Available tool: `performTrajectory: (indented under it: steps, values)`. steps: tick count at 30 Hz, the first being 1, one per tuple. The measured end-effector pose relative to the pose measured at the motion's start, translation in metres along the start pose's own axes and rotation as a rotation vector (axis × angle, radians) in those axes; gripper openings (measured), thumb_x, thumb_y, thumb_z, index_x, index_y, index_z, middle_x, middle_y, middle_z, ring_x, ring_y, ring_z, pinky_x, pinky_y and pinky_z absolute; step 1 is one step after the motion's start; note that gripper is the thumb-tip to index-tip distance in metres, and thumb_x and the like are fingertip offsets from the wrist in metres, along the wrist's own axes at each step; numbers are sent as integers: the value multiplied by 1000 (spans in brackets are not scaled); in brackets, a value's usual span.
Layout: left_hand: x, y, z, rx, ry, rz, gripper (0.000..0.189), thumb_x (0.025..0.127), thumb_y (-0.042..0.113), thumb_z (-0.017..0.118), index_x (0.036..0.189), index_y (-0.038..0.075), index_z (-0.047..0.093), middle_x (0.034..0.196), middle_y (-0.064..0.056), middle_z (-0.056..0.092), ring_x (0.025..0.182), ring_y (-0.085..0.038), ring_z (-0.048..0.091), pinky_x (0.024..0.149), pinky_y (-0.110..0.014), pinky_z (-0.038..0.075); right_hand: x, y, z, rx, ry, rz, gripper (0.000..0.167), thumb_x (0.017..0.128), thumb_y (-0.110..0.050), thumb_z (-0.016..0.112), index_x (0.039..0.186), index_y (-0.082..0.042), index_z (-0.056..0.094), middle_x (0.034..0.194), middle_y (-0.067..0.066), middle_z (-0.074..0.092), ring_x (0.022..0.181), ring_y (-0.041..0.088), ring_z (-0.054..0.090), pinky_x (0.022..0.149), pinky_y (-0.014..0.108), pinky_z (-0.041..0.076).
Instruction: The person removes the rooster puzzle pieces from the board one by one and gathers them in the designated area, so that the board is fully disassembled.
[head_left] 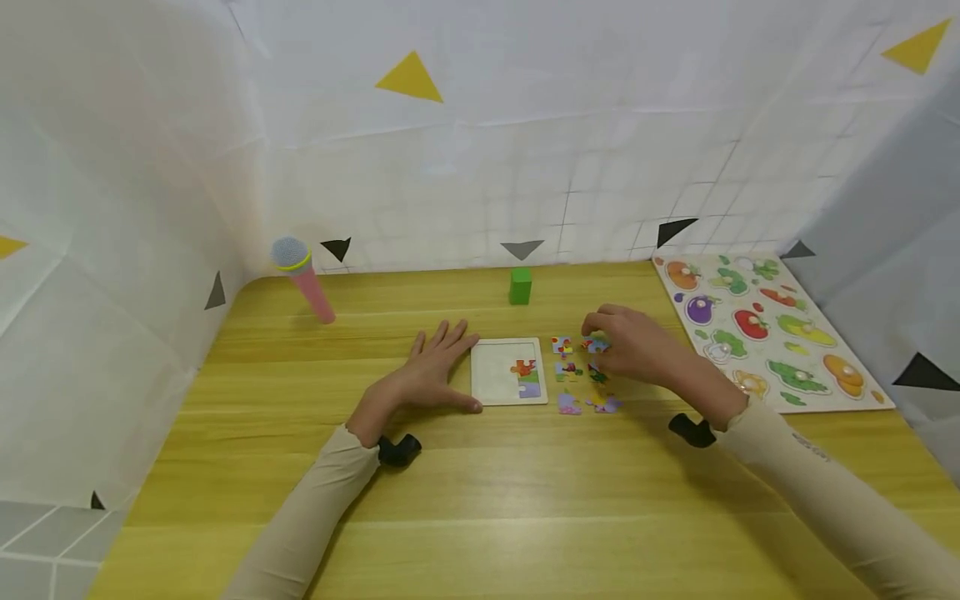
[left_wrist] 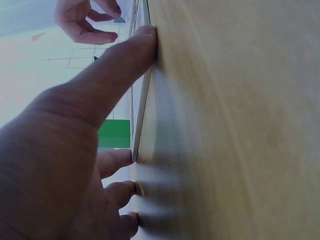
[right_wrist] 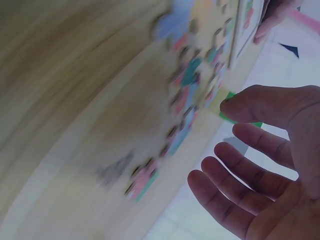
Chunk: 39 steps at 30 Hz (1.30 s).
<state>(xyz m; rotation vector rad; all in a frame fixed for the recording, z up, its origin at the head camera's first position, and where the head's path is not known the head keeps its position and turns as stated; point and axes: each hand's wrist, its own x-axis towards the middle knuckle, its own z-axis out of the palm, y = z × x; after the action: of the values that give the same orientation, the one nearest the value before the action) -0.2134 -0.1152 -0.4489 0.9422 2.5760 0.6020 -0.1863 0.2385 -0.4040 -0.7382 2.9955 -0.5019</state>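
Observation:
A small white puzzle tray (head_left: pixel 492 373) lies on the table with joined jigsaw pieces (head_left: pixel 529 389) in its right side. My left hand (head_left: pixel 426 377) rests at the tray's left edge, fingers spread; its thumb (left_wrist: pixel 127 57) touches the rim in the left wrist view. To the right of the tray lie several loose jigsaw pieces (head_left: pixel 568 404) with coloured pictures. Over the right-hand column of them hovers my right hand (head_left: pixel 637 346), partly covering two pieces. In the right wrist view its fingers (right_wrist: pixel 240 175) are loosely bent, apart from the thumb, with nothing between.
Behind the tray stands a green block (head_left: pixel 520 286). A pink toy microphone (head_left: pixel 311 287) lies at the back left. On the right is a vegetable peg board (head_left: pixel 738 358), close to my right forearm. White patterned cloth (head_left: pixel 450 192) hangs around the back and sides of the wooden table (head_left: pixel 480 500).

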Motion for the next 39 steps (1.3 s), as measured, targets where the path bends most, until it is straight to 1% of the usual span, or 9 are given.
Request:
performTrajectory:
  steps: [3, 5, 9, 14, 18, 22, 26, 30, 39]
  values:
    - [1, -1, 2, 4, 1, 6, 115, 75, 67, 77, 162, 18, 19, 168, -8, -1, 152, -31, -10, 116, -58, -10, 5, -8, 2, 14, -23, -2, 32, 80, -9, 80, 111, -6, 70, 109, 11, 63, 94, 29, 63, 80, 47, 52]
    - [2, -1, 3, 8, 0, 5, 115, 75, 68, 76, 162, 19, 18, 168, -8, -1, 152, -31, -10, 116, -58, -10, 8, -13, 4, 26, -29, -12, 33, 82, -10, 80, 112, -6, 70, 110, 11, 64, 96, 30, 63, 81, 47, 52]
    - [2, -2, 4, 9, 0, 4, 116, 75, 68, 76, 162, 19, 19, 168, -8, -1, 152, -31, -10, 116, -57, -10, 16, -25, 8, 47, -33, -45, 32, 81, -11, 81, 111, -6, 70, 108, 10, 64, 92, 28, 63, 79, 46, 53]
    - [3, -3, 4, 12, 3, 3, 116, 74, 68, 77, 162, 19, 19, 168, -8, -1, 152, -31, -10, 116, -58, -10, 24, -39, 15, 46, -53, -88, 29, 81, -5, 76, 109, -6, 71, 103, 10, 64, 87, 22, 60, 75, 41, 53]
    - [2, -3, 4, 13, 2, 1, 116, 74, 68, 76, 162, 19, 19, 168, -7, -1, 152, -31, -10, 116, -58, -10, 28, -47, 20, 17, -80, -133, 28, 82, -5, 74, 109, -6, 71, 102, 9, 64, 88, 22, 61, 75, 40, 54]
    - [2, -2, 4, 10, 2, 1, 115, 75, 68, 76, 162, 19, 19, 168, -7, -1, 152, -31, -10, 116, -58, -9, 32, -53, 24, -5, -89, -175, 29, 81, -7, 77, 109, -7, 71, 103, 8, 64, 90, 23, 62, 77, 40, 54]
    - [1, 0, 2, 6, 0, 8, 114, 76, 68, 76, 162, 19, 19, 168, -8, -1, 152, -32, -10, 116, -59, -9, 36, -59, 28, 5, -94, -196, 30, 81, -9, 78, 110, -7, 71, 104, 8, 64, 87, 22, 62, 73, 38, 54]
    - [1, 0, 1, -1, -4, 11, 113, 76, 67, 76, 162, 18, 19, 168, -8, -1, 152, -32, -10, 115, -60, -8, 40, -64, 31, 0, -107, -207, 31, 81, -9, 78, 111, -7, 71, 104, 8, 64, 87, 20, 62, 72, 36, 55]
    - [0, 0, 0, 5, -3, 6, 114, 76, 66, 76, 162, 18, 19, 168, -8, -1, 151, -32, -10, 116, -60, -8, 47, -74, 36, -15, -123, -245, 27, 82, -4, 78, 108, -6, 73, 98, 6, 65, 81, 17, 60, 70, 33, 53]
